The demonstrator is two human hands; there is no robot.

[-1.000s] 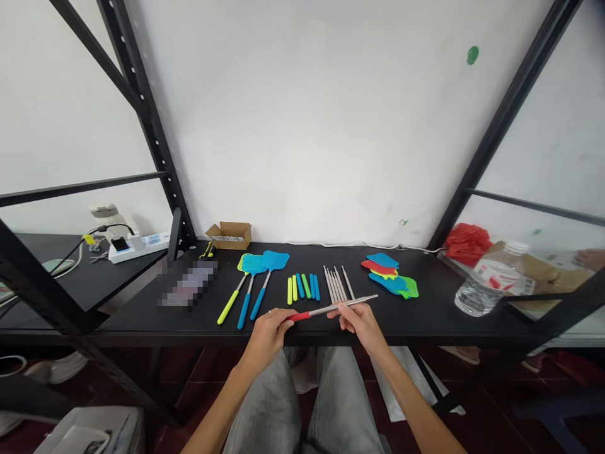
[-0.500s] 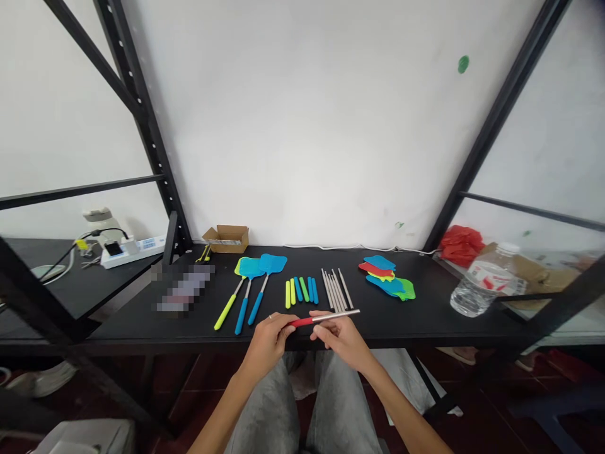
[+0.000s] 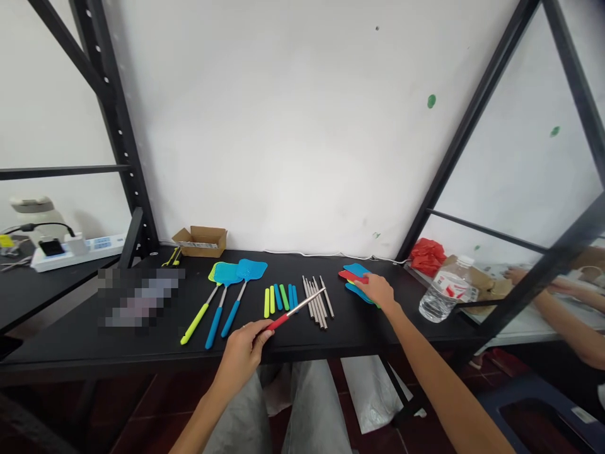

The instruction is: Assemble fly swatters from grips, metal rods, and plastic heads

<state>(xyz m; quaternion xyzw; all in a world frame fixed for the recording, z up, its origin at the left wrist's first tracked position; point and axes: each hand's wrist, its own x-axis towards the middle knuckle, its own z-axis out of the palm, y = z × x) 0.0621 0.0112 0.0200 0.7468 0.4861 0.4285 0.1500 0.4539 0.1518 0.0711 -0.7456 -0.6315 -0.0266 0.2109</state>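
My left hand [image 3: 246, 347] is closed around the red handle [image 3: 278, 322] of a fly swatter shaft. Its bare metal rod [image 3: 305, 302] points up and to the right, over the loose rods. At the right of the table, my right hand [image 3: 378, 290] pinches a red fly swatter head [image 3: 352, 276] among a pile of heads. A blue head [image 3: 358, 269] shows behind it; my fingers partly cover the others. Several metal rods [image 3: 317, 306] lie side by side mid-table, with yellow, blue and green handle grips [image 3: 278, 297] to their left.
Three assembled fly swatters [image 3: 230, 315] lie on the left of the black table [image 3: 155, 350]. Behind them stands an open cardboard box [image 3: 202, 241]. A water bottle [image 3: 444, 291] and red plastic bag [image 3: 426, 255] are at right, near another person's arms [image 3: 562, 315]. Black shelf posts flank the table.
My right hand has left the rod and reached right to the pile of swatter heads, taking hold of the red one. My left hand keeps the red handle. The view has turned right.
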